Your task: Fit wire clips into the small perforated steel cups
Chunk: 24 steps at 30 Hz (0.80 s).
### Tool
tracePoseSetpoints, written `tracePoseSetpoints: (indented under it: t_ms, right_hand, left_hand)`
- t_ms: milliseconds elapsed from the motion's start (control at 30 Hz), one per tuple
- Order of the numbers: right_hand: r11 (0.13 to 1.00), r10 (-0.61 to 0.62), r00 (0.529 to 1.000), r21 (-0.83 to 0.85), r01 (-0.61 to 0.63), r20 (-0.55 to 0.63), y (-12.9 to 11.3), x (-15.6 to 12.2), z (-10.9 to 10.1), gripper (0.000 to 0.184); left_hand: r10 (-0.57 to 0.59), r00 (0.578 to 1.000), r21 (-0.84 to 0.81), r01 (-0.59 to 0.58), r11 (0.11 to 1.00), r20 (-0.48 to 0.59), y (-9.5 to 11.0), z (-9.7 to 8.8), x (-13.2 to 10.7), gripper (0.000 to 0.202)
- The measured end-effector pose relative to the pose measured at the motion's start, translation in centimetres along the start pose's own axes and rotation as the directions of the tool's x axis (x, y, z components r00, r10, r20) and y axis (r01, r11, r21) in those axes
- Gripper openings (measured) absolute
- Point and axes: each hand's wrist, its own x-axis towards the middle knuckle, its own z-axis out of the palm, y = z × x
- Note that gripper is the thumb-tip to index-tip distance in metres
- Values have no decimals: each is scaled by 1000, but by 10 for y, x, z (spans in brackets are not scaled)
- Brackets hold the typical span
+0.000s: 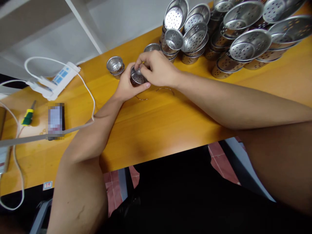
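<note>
My left hand (128,85) is wrapped around a small perforated metal cup (138,78) on the wooden table. Over its rim bends my right hand (156,69), thumb and fingers pinched together at the cup's opening; what they pinch, if anything, is too small to make out. Just in front lie thin curved wires (165,89) on the tabletop. Left of my hands stands a short stack of similar cups (115,65). Behind my right hand another cup (152,47) is partly hidden.
Many stacked perforated cups (195,37) crowd the back right. To the left are a white power strip (63,78) with cables, a green-and-yellow screwdriver (28,116) and a blurred phone (56,120). A white cord (90,94) passes by my left forearm. The table's front edge is near my body.
</note>
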Motion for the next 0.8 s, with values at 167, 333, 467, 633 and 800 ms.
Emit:
tracePoseSetpoints:
  t_ms: [167,333,467,633,800]
  right_hand:
    - [995,45,999,90,-46,9,0,1,2,25]
    - [989,29,1000,147,-29,4,8,3,1,21]
    - [984,31,999,173,-32,5,15,5,1,21]
    - [983,23,1000,180,-25,12,14,4,0,17]
    - [982,-12,1000,189,8,21,15,8,-2,16]
  left_hand:
    - [-44,999,-4,43,999,-14,8,2,1,115]
    - [-56,998,-8,56,998,-19,12,1,2,106]
    - [-62,998,-24,62,998,-10,8,0,2,111]
    - [-54,998,-20,54,998,10,9,0,0,117]
    - [-58,998,-22,58,998,-6,11,2,0,108]
